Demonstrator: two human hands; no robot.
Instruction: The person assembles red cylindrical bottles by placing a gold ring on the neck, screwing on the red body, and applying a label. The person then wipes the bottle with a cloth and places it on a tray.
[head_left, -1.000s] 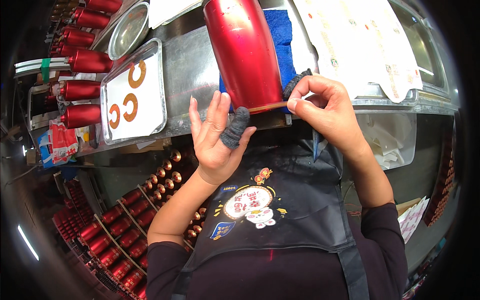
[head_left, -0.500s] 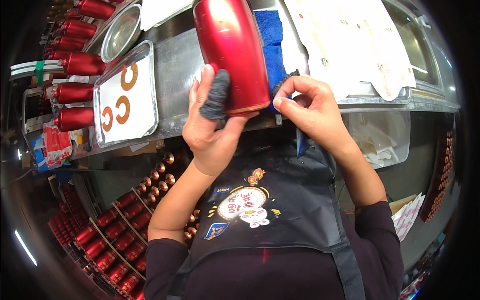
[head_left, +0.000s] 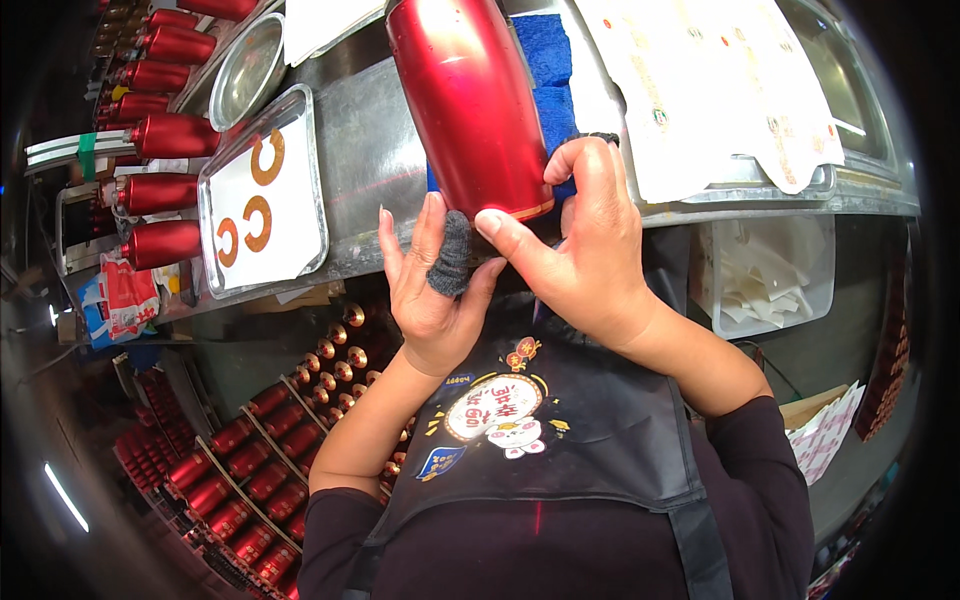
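A red bottle (head_left: 468,110) was at the frame's upper centre, a thin band (head_left: 528,212) along its lower end. The left hand (head_left: 432,300), thumb spread wide, had fingertips at its lower left edge; the right hand's (head_left: 590,265) thumb met the band, its grip unclear.

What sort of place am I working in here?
Likely a small factory or workshop handling bottles in quantity: rows of red bottles line racks at lower left, a tray of gold C-shaped pieces sits on the metal worktop, and your right hand touches another red bottle.
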